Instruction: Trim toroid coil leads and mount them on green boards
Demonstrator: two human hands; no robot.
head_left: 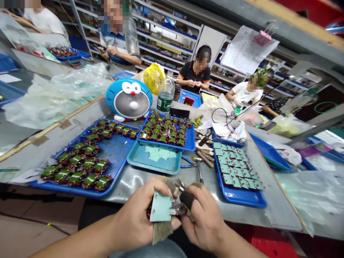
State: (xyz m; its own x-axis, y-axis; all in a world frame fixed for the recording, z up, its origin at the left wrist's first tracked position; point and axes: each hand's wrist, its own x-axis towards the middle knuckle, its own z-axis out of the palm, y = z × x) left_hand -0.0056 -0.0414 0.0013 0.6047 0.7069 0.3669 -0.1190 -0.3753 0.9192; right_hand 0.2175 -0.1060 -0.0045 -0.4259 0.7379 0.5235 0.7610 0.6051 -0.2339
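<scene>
My left hand (139, 215) is closed round a small coil part with a pale green square card (160, 207) lying against it; several metal leads stick out to the right. My right hand (204, 218), wearing dark finger cots, pinches those leads (176, 209) between thumb and forefinger. Both hands hover just in front of the metal table's near edge (188, 206). A worn cloth strip hangs below my left fingers.
A blue tray (118, 150) at left holds several green-topped coils; another blue tray (191, 141) behind holds more. A teal tray (139, 161) carries green cards, a right blue tray (242, 197) several more. A cartoon fan (129, 100), a bottle (165, 95) and seated workers lie beyond.
</scene>
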